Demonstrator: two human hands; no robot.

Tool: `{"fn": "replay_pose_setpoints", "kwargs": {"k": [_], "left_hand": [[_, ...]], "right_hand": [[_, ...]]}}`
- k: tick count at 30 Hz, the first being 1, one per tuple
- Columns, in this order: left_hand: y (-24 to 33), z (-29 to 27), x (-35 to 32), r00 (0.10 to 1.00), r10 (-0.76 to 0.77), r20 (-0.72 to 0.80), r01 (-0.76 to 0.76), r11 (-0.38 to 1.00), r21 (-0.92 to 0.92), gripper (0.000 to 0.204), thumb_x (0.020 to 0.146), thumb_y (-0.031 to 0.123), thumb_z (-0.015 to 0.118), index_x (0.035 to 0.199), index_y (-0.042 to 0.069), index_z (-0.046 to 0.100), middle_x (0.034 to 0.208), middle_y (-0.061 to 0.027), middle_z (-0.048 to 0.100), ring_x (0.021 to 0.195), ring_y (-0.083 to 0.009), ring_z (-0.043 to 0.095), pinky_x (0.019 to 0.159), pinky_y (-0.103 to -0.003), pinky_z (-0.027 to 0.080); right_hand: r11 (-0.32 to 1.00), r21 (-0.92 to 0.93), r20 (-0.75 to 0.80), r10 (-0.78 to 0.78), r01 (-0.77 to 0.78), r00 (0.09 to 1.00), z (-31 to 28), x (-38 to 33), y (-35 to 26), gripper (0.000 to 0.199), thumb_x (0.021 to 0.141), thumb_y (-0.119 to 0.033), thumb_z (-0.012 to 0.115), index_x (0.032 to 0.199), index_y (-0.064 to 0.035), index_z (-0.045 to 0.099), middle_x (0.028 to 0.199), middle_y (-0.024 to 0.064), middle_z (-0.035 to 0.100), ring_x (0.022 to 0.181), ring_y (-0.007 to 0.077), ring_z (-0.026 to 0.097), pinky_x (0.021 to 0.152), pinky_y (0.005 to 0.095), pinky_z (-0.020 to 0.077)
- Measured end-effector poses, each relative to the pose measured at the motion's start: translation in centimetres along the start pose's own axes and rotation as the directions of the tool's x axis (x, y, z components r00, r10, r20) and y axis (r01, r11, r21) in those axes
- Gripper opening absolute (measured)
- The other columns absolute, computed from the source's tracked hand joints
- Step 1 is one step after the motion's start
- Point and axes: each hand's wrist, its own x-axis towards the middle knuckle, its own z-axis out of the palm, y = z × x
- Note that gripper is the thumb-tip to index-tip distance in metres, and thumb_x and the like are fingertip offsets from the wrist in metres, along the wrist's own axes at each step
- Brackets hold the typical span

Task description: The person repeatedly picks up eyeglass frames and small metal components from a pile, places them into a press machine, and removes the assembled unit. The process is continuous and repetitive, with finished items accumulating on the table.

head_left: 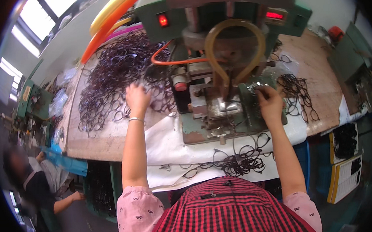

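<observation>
My left hand (137,98) is over the near edge of a large pile of dark eyeglass frames (117,64), left of a green bench machine. Its fingertips are blurred, so whether they grip a frame is unclear. At the machine's right side, my right hand (271,102) has thumb and fingers drawn together beside the green plate; anything between them is too small to make out. Between the hands, a small shiny metal fixture (228,105) sits on the machine bed, beneath a looped tan hose (258,37).
More eyeglass frames lie in a smaller pile (297,92) on the right and a tangle (243,163) on the white sheet (166,139) before me. A red button (180,83) faces me on the machine. Further left, another person (39,182) sits near a green machine (27,99).
</observation>
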Motion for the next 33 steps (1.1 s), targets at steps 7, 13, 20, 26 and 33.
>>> {"fn": "replay_pose_setpoints", "kwargs": {"k": [7,13,20,26,33], "left_hand": [[-3.7,0.7,-5.1,0.999,0.017,0.039,0.001,0.899,-0.438,0.025,0.088,0.026,0.066,0.088,0.001,0.072,0.09,-0.0185,0.069,0.085,-0.0375,0.064,0.077,-0.045,0.049],[2.9,-5.1,-5.1,0.923,-0.365,0.125,0.279,0.408,-0.87,0.03,0.1,0.025,0.057,0.088,0.0,0.068,0.065,0.0002,0.053,0.057,-0.0097,0.047,0.053,-0.024,0.038],[10.0,-9.6,-10.3,0.943,-0.271,0.193,0.138,-0.208,-0.968,0.01,0.102,0.01,0.05,0.111,0.004,0.052,0.094,-0.0054,0.055,0.078,-0.0123,0.058,0.07,-0.025,0.051],[14.6,-20.2,-6.1,0.816,-0.156,-0.556,-0.533,0.168,-0.829,0.007,0.099,0.007,0.053,0.105,0.004,0.052,0.095,-0.0109,0.062,0.08,-0.0192,0.064,0.062,-0.029,0.057],[15.1,-20.7,-5.0,0.902,-0.252,-0.349,-0.373,-0.051,-0.927,0.008,0.099,0.005,0.053,0.106,0.002,0.051,0.099,-0.0107,0.062,0.085,-0.0186,0.064,0.072,-0.032,0.06]], "right_hand": [[0.876,0.381,0.0,0.321,-0.297,0.947,-4.8,-3.8,-0.2,0.015,0.085,-0.007,0.071,0.098,0.0016,0.072,0.087,0.0051,0.07,0.079,0.0099,0.063,0.073,0.0235,0.0487],[0.932,0.362,0.172,-0.063,-0.003,0.983,-4.6,-0.5,-9.2,0.015,0.08,-0.007,0.072,0.094,-0.0021,0.074,0.092,0.0115,0.071,0.086,0.0223,0.067,0.079,0.0304,0.051],[0.724,0.665,0.217,0.048,-0.183,0.975,-1.1,-1.2,-10.9,0.039,0.081,-0.004,0.072,0.117,0.0048,0.06,0.091,0.0124,0.071,0.089,0.02,0.068,0.083,0.0302,0.0515],[0.684,0.71,0.231,-0.004,-0.166,0.973,-0.8,-1.4,-12.3,0.054,0.078,0.005,0.072,0.127,0.004,0.05,0.099,0.0118,0.066,0.095,0.0145,0.065,0.087,0.0268,0.0504],[0.776,0.58,-0.081,-0.246,0.246,0.966,1.2,-1.7,-11.2,0.044,0.076,0.003,0.075,0.117,0.0002,0.062,0.095,0.0114,0.07,0.085,0.0198,0.069,0.079,0.0291,0.0534]]}}
